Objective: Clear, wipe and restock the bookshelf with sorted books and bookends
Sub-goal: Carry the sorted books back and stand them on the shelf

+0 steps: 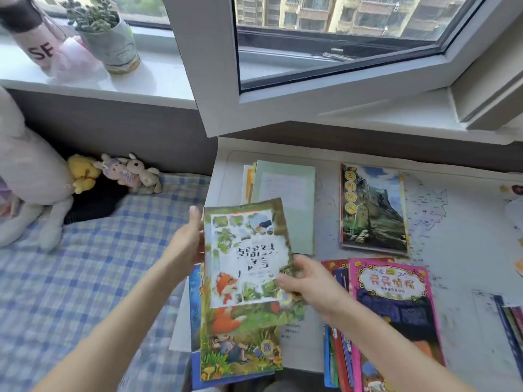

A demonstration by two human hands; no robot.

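A picture book with a fox on its cover (246, 250) is held above the white desk (458, 250). My left hand (186, 244) grips its left edge and my right hand (305, 281) pinches its lower right corner. Under it lies another fox-cover book (240, 346) on a small pile near the desk's front edge. A pale green book (285, 188) tops a pile behind. A mountain-cover book (373, 210) lies further right. A pink-framed book (396, 306) tops a pile at the front right.
Left of the desk is a bed with a blue checked sheet (85, 278), plush toys (124, 172) and a large pale plush (25, 176). A potted plant (110, 35) stands on the windowsill. More books (509, 326) lie at the right edge.
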